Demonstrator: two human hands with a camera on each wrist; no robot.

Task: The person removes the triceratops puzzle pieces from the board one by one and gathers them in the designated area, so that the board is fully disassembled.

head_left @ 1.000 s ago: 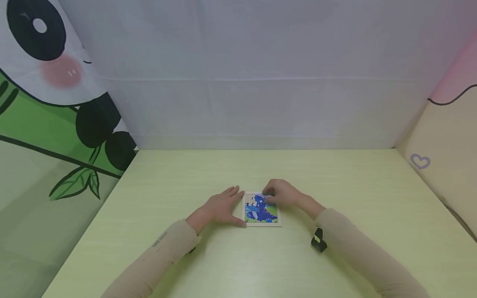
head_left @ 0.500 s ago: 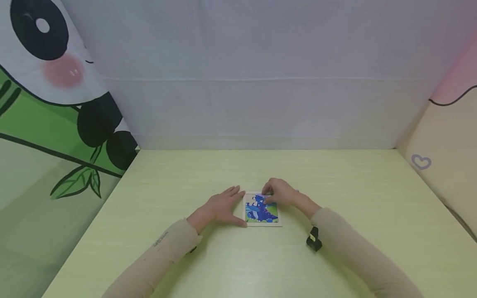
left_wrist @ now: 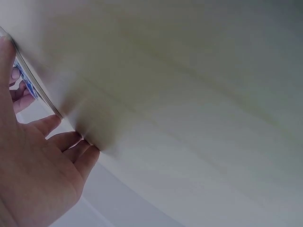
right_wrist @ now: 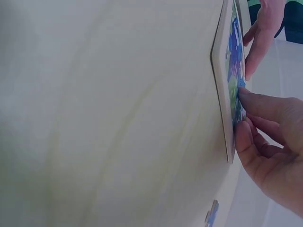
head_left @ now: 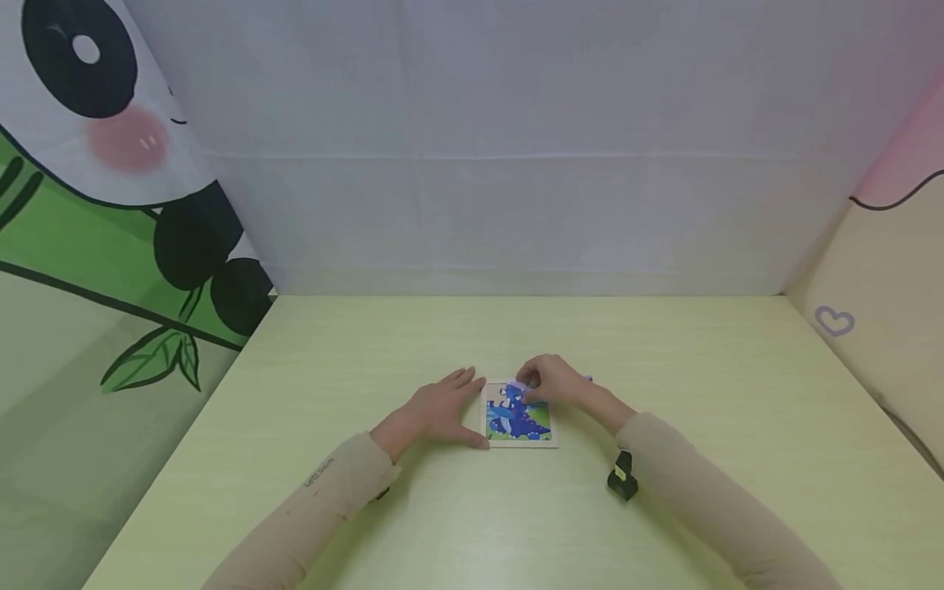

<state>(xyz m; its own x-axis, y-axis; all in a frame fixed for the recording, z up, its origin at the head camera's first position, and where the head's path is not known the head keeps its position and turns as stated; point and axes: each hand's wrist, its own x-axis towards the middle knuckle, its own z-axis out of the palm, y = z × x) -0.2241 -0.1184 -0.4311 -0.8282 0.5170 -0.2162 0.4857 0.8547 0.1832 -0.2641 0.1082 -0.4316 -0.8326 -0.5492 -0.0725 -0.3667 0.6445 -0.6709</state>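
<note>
A small square jigsaw puzzle [head_left: 519, 419] with a blue dinosaur picture lies in its pale wooden frame [head_left: 524, 445] on the table. Bare wood shows at the picture's upper left. My left hand [head_left: 440, 410] rests along the left side, thumb at the near corner and spread fingers at the far one. In the left wrist view, its fingertips [left_wrist: 91, 153] reach the table by the frame's edge. With thumb and curled fingers, my right hand [head_left: 558, 382] pinches a puzzle piece at the picture's far right part; the fingers [right_wrist: 246, 135] mostly hide this piece.
A loose puzzle piece [right_wrist: 212, 213] lies on the table beyond the right wrist, largely hidden in the head view. Behind the light wooden table [head_left: 354, 344] stands a pale cloth wall [head_left: 516, 205], with printed panels at both sides.
My right hand has shifted slightly left at the puzzle's far edge, and a pale purple patch now shows by its fingertips. The loose piece has come into view behind the wrist. My left hand stays.
</note>
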